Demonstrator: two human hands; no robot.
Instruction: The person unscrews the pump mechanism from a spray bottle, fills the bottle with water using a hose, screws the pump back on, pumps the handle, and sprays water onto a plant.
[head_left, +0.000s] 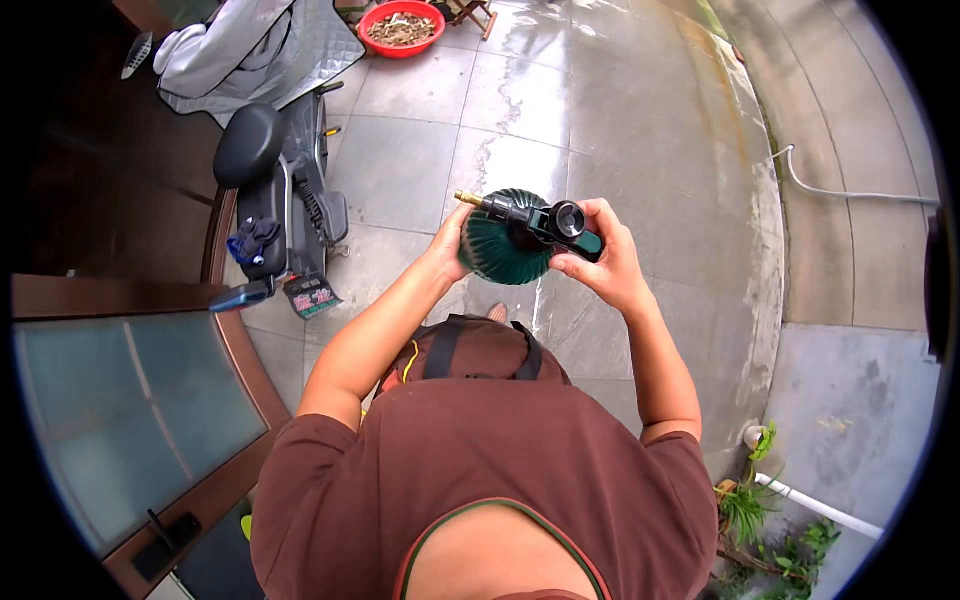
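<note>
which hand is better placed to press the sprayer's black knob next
Right, I'd judge: the right hand grips around the green handle, beside the black knob, while the left hand supports the bottle's other side, near the brass nozzle.

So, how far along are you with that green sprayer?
Its black top already looks fitted on the green bottle. The left hand holds the bottle's side, the right hand the handle end. No spray shows at the brass nozzle, so any spraying seems left to do.
</note>
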